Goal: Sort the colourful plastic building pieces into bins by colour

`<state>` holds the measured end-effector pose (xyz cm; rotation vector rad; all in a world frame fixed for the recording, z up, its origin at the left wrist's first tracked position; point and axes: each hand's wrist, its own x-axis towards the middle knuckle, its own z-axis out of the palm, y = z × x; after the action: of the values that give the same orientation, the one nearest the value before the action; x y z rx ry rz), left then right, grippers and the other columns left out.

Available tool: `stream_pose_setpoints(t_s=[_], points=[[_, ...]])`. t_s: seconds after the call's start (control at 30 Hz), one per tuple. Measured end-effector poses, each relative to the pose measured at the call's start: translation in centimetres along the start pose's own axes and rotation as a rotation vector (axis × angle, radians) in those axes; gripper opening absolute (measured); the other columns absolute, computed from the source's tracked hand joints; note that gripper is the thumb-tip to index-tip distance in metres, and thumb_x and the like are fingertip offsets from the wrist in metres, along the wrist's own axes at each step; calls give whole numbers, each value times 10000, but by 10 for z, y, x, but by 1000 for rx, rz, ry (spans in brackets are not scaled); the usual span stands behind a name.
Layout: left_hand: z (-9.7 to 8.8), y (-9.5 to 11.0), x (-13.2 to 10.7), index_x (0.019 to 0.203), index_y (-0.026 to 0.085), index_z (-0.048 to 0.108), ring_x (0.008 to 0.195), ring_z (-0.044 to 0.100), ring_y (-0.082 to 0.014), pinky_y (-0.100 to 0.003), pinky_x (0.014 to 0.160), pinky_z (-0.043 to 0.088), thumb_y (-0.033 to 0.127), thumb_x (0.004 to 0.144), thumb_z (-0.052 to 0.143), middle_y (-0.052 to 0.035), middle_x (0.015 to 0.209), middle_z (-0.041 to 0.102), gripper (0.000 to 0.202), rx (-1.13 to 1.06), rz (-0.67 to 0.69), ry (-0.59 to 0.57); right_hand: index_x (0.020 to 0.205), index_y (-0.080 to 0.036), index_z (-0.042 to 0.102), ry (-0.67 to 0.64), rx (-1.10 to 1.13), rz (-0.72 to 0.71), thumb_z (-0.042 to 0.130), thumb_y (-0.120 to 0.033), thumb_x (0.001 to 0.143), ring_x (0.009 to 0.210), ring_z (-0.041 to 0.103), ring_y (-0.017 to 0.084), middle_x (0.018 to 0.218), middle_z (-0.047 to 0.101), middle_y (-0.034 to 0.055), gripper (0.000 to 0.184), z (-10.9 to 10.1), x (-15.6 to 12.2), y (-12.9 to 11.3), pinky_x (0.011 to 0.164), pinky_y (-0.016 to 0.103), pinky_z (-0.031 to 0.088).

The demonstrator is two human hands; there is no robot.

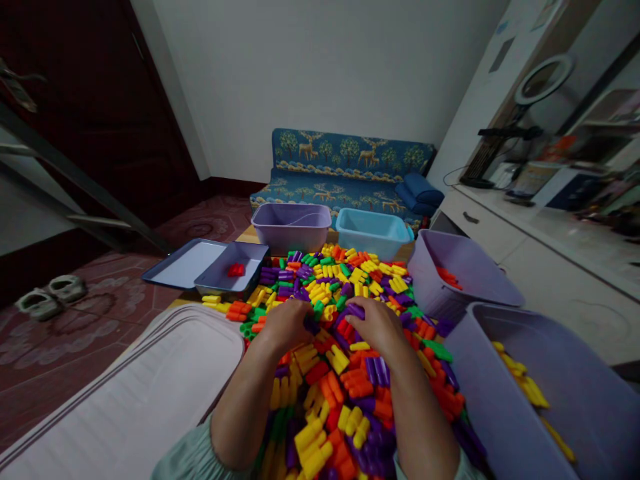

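Note:
A heap of plastic peg blocks (345,280) in yellow, orange, purple and green covers the low table before me. My left hand (286,323) rests knuckles-up on the heap with its fingers curled round a dark purple block (311,325). My right hand (376,325) is beside it, fingers closed on a purple block (355,310) that sticks out toward the left hand. The two hands nearly touch over the middle of the pile.
A purple bin with yellow blocks (530,387) stands at my right, another with red blocks (463,273) behind it. Empty purple (291,227) and blue (373,232) bins sit at the far edge. A grey tray holds red blocks (236,269); a white lid (145,393) lies left.

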<state>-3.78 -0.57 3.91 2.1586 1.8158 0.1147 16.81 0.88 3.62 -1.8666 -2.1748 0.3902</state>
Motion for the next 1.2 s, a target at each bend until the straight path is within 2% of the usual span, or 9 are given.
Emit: stream_pose_setpoints(t_s=[0.13,0.23,0.43,0.53,0.6,0.7,0.97,1.1,1.2], points=[[10,1,7,946,200,714,872,650,-271,-289,640,405,234,636,681,-89,925,709,313,-16,29,51,1082,-261,699,-45,-4,-13,653,-322,777,1007,661,283,1040,732,70,315,1,-1,0,805,347,463],[14,-2,15,870,178,716,715,628,-197,-253,587,376,176,669,601,-48,755,687,232,-209,34,107,1103,-236,684,14,63,-14,610,-326,816,983,670,277,1020,732,89,310,2,0,-3,806,350,467],[16,-5,27,917,128,693,567,565,-129,-218,535,359,172,744,511,-7,650,639,255,-638,-61,267,1060,-190,595,47,538,4,520,-393,872,484,635,137,726,695,7,287,3,1,-16,592,258,478],[12,-5,21,915,164,711,658,599,-158,-232,567,363,298,745,605,-28,724,673,241,-476,-18,241,911,-194,608,39,595,-29,535,-417,857,451,615,138,631,655,-15,242,4,0,-17,519,243,447],[8,-5,13,900,204,724,736,623,-190,-246,602,377,362,685,692,-42,799,700,269,-314,12,142,872,-198,626,41,560,-20,558,-416,839,461,612,149,561,625,-24,231,5,1,-16,518,244,439],[5,-1,5,941,243,732,864,646,-253,-279,670,410,337,600,763,-68,929,716,355,-127,17,33,877,-199,652,72,493,-6,580,-419,821,503,619,163,542,622,-19,238,5,2,-12,546,252,438],[8,7,5,992,220,732,914,659,-310,-343,729,458,230,684,614,-128,948,720,330,-13,-10,84,895,-191,668,95,502,-28,585,-421,806,549,627,164,660,677,14,261,7,3,-11,546,253,441],[9,1,15,965,168,733,824,657,-254,-306,692,449,261,750,552,-113,845,716,296,-208,-75,177,965,-190,622,77,661,9,596,-417,793,435,587,133,748,690,13,286,10,5,-11,478,254,435],[8,-2,20,1038,121,706,659,610,-175,-259,609,436,290,802,512,-72,738,677,349,-618,-75,203,1012,-189,565,75,893,32,630,-419,759,404,565,117,809,693,15,347,10,6,-14,433,245,415]])
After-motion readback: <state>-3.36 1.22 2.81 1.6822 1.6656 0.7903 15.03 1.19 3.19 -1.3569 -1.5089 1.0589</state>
